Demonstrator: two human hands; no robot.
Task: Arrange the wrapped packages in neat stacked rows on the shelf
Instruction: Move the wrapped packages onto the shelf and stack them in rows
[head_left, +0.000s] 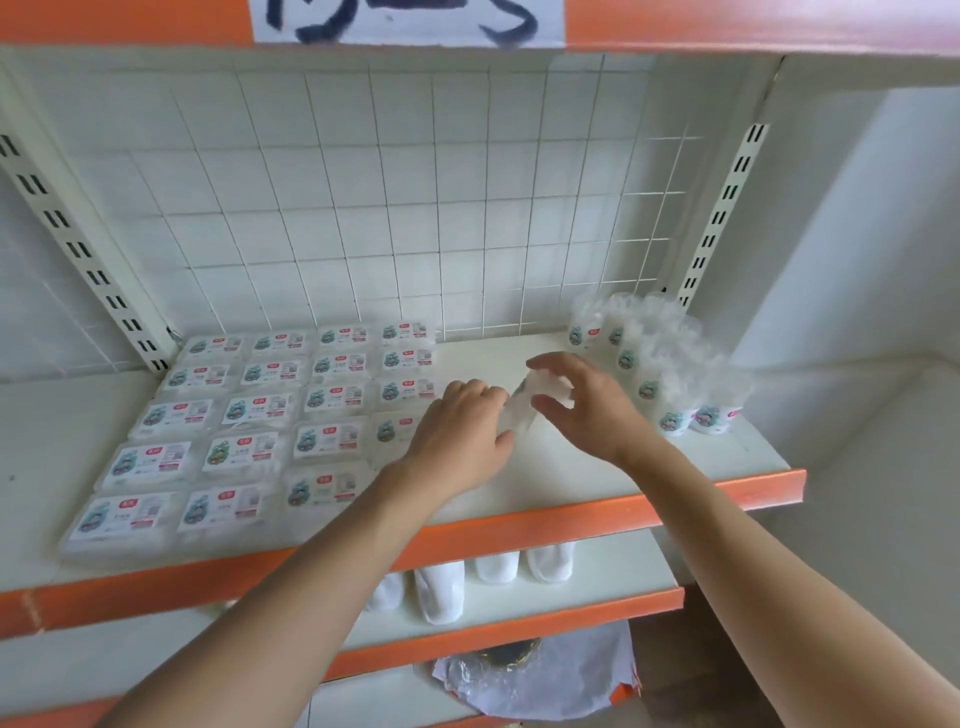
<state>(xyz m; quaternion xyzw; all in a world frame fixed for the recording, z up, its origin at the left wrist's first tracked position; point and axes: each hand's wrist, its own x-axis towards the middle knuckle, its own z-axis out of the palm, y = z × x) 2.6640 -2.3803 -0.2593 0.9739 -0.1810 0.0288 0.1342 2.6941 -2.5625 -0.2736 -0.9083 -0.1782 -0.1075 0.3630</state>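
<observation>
- Nearest and lowest, a crumpled clear plastic sheet (545, 680) lies under the bottom shelf edge.
- Just above it, the lower shelf (613, 571) carries white soft bundles (439, 592), standing side by side and half hidden by the orange lip overhead.
- The shelf (597, 478) in use has a white deck and an orange front edge; both forearms cross over that edge.
- Left hand (462, 431): knuckles up, fingers curled down onto the near-left end of one wrapped package (519, 415).
- Right hand (587, 402): thumb below and fingers arched above, pinching the far-right end of the same package (clear film, white contents, blurred). The package is tilted over the bare middle of the deck; whether it touches the deck I cannot tell.
- Left of the hands, flat packages (244, 415) lie label-up in straight rows and columns from the front edge to the back, close against one another; the left hand covers part of the rightmost column.
- Right of the hands, upright packages (649, 374) stand in a loose cluster running from near right towards the back corner.
- Behind, a white wire grid (389, 208) forms the back panel, with a slotted upright (722, 208) at its right.
- Farthest up, a paper sign (405, 21) with dark handwriting sits on the orange top edge.
</observation>
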